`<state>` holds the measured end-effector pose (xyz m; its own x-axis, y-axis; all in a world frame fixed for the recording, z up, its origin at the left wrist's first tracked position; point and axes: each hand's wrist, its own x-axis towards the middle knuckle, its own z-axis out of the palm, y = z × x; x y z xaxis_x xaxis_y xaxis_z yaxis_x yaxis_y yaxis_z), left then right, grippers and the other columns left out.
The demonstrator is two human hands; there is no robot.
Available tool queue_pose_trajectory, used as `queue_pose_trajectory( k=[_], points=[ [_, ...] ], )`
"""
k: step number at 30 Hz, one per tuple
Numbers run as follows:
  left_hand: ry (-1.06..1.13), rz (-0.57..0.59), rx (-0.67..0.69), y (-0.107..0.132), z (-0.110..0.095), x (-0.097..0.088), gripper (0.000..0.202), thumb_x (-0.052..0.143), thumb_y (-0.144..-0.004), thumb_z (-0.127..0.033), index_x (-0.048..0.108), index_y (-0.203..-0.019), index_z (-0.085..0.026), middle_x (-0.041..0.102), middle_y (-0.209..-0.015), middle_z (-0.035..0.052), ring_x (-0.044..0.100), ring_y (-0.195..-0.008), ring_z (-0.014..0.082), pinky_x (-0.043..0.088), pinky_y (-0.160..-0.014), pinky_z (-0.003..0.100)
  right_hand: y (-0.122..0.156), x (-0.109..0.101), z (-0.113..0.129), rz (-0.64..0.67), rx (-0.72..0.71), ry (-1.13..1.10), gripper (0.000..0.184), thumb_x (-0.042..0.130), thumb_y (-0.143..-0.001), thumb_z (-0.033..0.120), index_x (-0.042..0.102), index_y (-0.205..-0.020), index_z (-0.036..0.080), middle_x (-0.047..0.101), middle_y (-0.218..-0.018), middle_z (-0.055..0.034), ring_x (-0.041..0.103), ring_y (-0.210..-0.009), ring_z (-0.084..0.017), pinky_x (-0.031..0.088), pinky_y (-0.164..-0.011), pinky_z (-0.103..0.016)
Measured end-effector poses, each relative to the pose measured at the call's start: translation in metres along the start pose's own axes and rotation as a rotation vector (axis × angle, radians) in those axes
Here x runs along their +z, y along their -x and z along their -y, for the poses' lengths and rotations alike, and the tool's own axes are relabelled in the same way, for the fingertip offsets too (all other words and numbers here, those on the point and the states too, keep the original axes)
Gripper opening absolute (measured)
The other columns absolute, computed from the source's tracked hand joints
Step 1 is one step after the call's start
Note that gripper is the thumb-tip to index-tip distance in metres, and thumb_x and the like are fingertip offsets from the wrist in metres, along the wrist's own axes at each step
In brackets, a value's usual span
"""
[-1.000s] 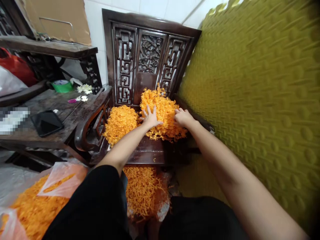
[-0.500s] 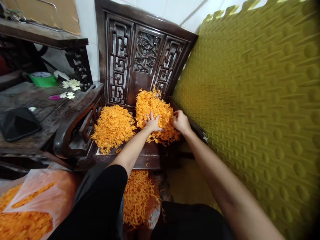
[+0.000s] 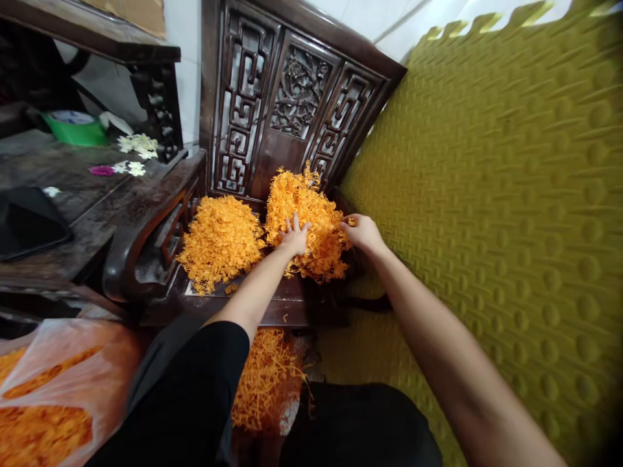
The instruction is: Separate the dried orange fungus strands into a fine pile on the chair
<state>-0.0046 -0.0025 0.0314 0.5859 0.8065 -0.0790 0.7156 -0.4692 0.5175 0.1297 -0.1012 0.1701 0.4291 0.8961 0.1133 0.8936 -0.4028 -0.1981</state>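
Two heaps of small, frilly orange flowers rest on a dark carved wooden chair: a left heap (image 3: 221, 240) and a taller right heap (image 3: 309, 201). My left hand (image 3: 294, 240) lies with fingers spread on the front of the right heap. At that heap's right edge, my right hand (image 3: 363, 232) is closed in a pinch, with a bit of orange flower showing at its fingertips. How much the fingers hold is hidden. Below the seat is a pile of orange stringy stems (image 3: 265, 383).
The chair has a curved left armrest (image 3: 119, 259) and a fretwork back (image 3: 292, 152). A yellow-green foam mat (image 3: 496, 194) stands upright on the right. On the left table are green tape (image 3: 78, 130), white blossoms (image 3: 139, 144) and a black object (image 3: 32, 224). A plastic bag (image 3: 111, 383) holds more orange flowers.
My right hand has moved slightly right, away from the heap's edge, with orange flower now visible at its fingertips. My left hand stays spread on the heap. The view has shifted a little.
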Motion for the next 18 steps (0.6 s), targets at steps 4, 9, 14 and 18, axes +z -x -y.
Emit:
queue_pose_trajectory(
  k=[4, 9, 14, 18],
  points=[
    [0.011, -0.024, 0.005, -0.003, -0.014, 0.005, 0.124, 0.082, -0.079, -0.033, -0.003, -0.169, -0.040, -0.038, -0.171, 0.0076, -0.016, -0.161, 0.0475, 0.017, -0.124, 0.077, 0.011, -0.040, 0.012, -0.059, -0.026, -0.009, 0.034, 0.064, -0.087, 0.024, 0.080, -0.116, 0.015, 0.080, -0.109, -0.0138, 0.074, -0.100, -0.025, 0.055, -0.090, -0.030],
    [0.039, -0.048, -0.001, -0.003, -0.028, 0.006, 0.135, 0.082, -0.076, -0.043, -0.016, -0.168, -0.030, -0.037, -0.170, 0.0110, -0.018, -0.162, 0.0455, 0.014, -0.125, 0.076, 0.017, -0.066, 0.028, -0.212, -0.047, -0.034, 0.039, 0.061, -0.084, 0.016, 0.078, -0.119, 0.016, 0.078, -0.114, -0.0160, 0.072, -0.105, -0.030, 0.056, -0.094, -0.039],
    [0.091, -0.047, -0.007, -0.002, -0.029, 0.002, 0.149, 0.087, -0.069, -0.046, -0.023, -0.166, -0.024, -0.032, -0.172, 0.0147, -0.010, -0.163, 0.0459, 0.015, -0.128, 0.070, 0.013, -0.112, 0.036, -0.377, -0.117, -0.103, 0.034, 0.061, -0.090, 0.023, 0.075, -0.120, 0.015, 0.075, -0.111, -0.0193, 0.071, -0.103, -0.033, 0.057, -0.092, -0.047],
    [0.105, 0.004, -0.066, -0.001, -0.017, -0.003, 0.149, 0.088, -0.067, -0.052, -0.018, -0.168, -0.023, -0.029, -0.172, 0.0196, 0.000, -0.163, 0.0490, 0.021, -0.125, 0.072, 0.009, -0.191, 0.028, -0.475, -0.308, -0.093, 0.046, 0.054, -0.100, 0.042, 0.064, -0.138, 0.017, 0.069, -0.124, -0.0205, 0.067, -0.114, -0.035, 0.056, -0.093, -0.050]
  ],
)
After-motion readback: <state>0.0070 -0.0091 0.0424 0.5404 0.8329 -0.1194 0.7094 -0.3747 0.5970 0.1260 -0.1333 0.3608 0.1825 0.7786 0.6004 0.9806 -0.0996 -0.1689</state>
